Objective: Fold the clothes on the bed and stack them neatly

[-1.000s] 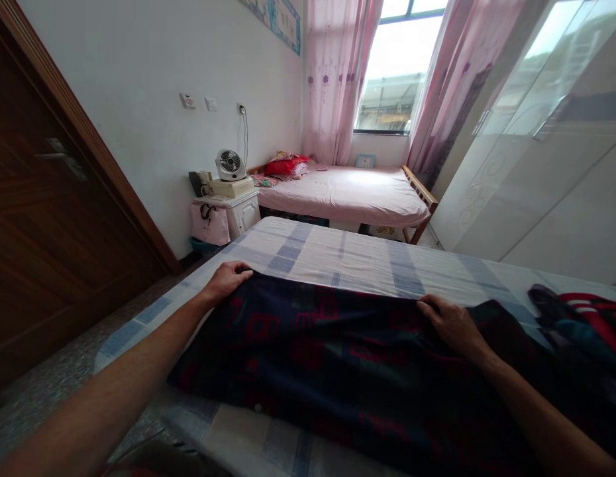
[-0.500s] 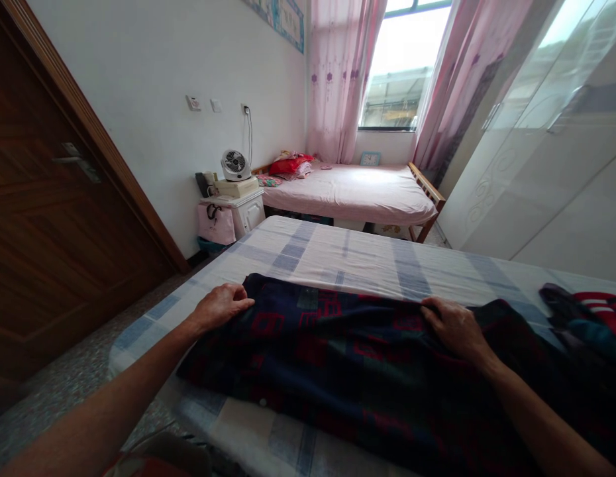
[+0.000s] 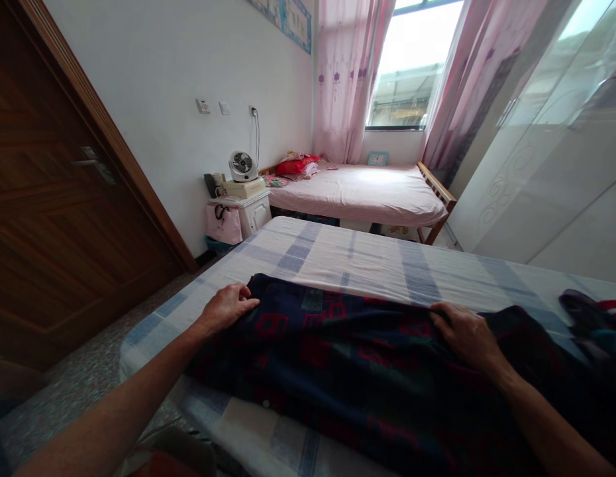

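Going live at the bedside: looking down on a dark garment [image 3: 332, 351], navy w/ red & green patches, lying lengthwise across a blue-and-white checked sheet [image 3: 377, 262], close to the near side of the bed. Reaching to its L end w/ the left hand [image 3: 231, 306], thumb and fingertips close together, touching cloth just below the top L corner; can't tell from here whether pinching fabric or merely resting on it. Over to the R: gripping the far edge w/ the right hand [image 3: 464, 334], fabric apparently nipped betw. thumb and fingers.

Progress check, judging by the lie of the cloth: spread out along the bed, far edge running fairly straight betw. both hands, so roughly laid out, prob. about halfway. Not done: soft creases running through the middle, a raised peak of cloth just past the R hand, near edge slanting over the sheet w/ a white button [image 3: 265, 403] showing. Can't make out the far R end, too dark.

Also in shot: a clothes pile [image 3: 611, 324], partly cut off at the R side of frame, blurred. In the bg, a pink-covered bed [image 3: 358, 192] plus a small fan [image 3: 243, 165] by the wall.
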Available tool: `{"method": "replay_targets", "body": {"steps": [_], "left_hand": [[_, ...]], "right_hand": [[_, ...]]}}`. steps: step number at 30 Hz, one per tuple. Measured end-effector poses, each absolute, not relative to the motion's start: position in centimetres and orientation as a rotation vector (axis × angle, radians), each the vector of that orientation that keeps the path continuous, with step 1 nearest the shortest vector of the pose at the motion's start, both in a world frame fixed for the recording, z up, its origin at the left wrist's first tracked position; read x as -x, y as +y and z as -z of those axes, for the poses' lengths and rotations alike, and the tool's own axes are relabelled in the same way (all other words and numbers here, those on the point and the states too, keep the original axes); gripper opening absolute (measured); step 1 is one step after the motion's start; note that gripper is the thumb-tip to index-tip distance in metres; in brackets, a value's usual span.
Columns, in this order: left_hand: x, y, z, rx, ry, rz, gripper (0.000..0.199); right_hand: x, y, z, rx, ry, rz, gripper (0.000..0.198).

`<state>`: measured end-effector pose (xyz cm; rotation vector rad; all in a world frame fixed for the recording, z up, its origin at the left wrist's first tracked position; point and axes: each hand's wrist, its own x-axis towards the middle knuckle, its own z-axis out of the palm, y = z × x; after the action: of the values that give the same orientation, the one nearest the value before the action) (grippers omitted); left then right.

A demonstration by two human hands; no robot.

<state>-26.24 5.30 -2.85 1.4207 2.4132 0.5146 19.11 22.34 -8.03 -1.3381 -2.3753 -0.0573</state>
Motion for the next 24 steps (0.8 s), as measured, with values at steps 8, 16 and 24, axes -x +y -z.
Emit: {"method": "replay_targets", "body": {"steps": [8, 16, 24], "left_hand": [[26.0, 5.4, 2.8, -1.426, 2.332, -0.627, 0.004], [25.5, 7.0, 1.6, -1.231, 2.272, -1.139, 0.014], [26.2, 8.8, 1.4, -0.981, 1.848, -1.199, 0.06]], "right_hand": [[-19.2, 22.3, 7.9, 1.339, -2.386, 0.027, 0.03], [-19.0, 22.1, 7.7, 1.367, -2.383, 0.01, 0.031], [-18.7, 21.8, 7.3, 1.39, -2.383, 0.009, 0.032]]}}
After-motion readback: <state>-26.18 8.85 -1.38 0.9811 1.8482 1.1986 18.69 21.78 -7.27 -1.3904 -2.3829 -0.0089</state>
